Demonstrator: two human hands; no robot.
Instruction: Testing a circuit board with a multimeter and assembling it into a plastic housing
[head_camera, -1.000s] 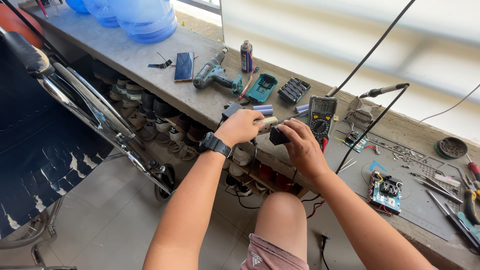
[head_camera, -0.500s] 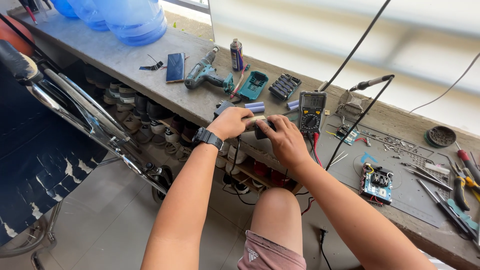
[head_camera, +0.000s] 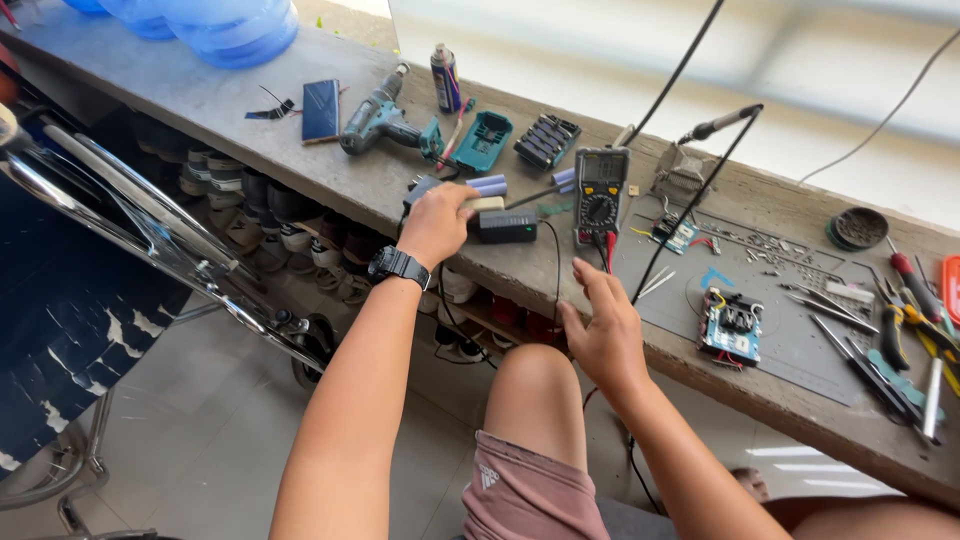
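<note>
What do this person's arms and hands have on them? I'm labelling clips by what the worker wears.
Both arms are bare to above the elbow, with no sleeves and no gloves. The left hand has a black wristwatch with a chunky case and black strap at its wrist. The right hand wears nothing: no ring, band or watch shows.

The scene is seen from a single head-worn camera, placed above and behind the arms and tilted steeply down and forward. A long concrete bench (head_camera: 330, 180) is crossed diagonally by the frame, from upper left to lower right, with a pale wall at the top. The left hand (head_camera: 436, 222) and right hand (head_camera: 603, 330) are caught at close range in the middle, the forearms and a bare knee (head_camera: 535, 385) filling the lower edge. No second view is supplied, so nothing is shared.
</note>
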